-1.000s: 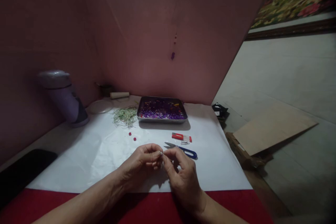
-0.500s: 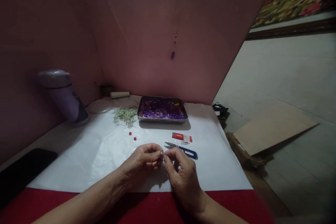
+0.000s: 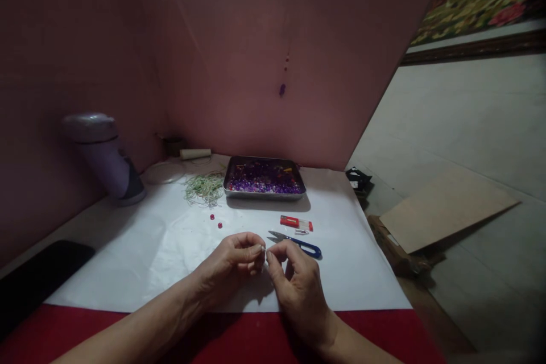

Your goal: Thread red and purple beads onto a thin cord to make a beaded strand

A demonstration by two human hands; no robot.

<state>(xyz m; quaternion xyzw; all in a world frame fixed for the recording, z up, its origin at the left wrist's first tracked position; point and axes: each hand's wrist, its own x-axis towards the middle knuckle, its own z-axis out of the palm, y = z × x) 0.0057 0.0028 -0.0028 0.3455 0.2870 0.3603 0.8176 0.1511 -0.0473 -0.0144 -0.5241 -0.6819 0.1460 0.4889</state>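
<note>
My left hand [image 3: 239, 259] and my right hand [image 3: 296, 284] meet above the front of the white sheet [image 3: 179, 256], fingertips almost touching. Each pinches with thumb and forefinger. A tiny pale thing shows at the left fingertips, too small to name. What the right fingers hold is hidden. Just behind the right hand lie blue-handled thread snips [image 3: 309, 249], blades pointing left. A red needle case [image 3: 294, 223] rests beyond them, beside a small metal piece [image 3: 301, 232]. Two red beads, a farther one [image 3: 212, 217] and a nearer one [image 3: 220, 226], sit behind the left hand.
A dark tray [image 3: 264, 195] of purple beads stands at the back, left of it a tangle of greenish thread [image 3: 203, 189]. A purple bottle [image 3: 106, 162] and a black flat object [image 3: 46, 270] are on the left. A beaded strand [image 3: 282, 90] hangs against the pink wall.
The two hands keep nearly the same pose, with the fingertips a hair farther apart. The whole view has shifted very slightly.
</note>
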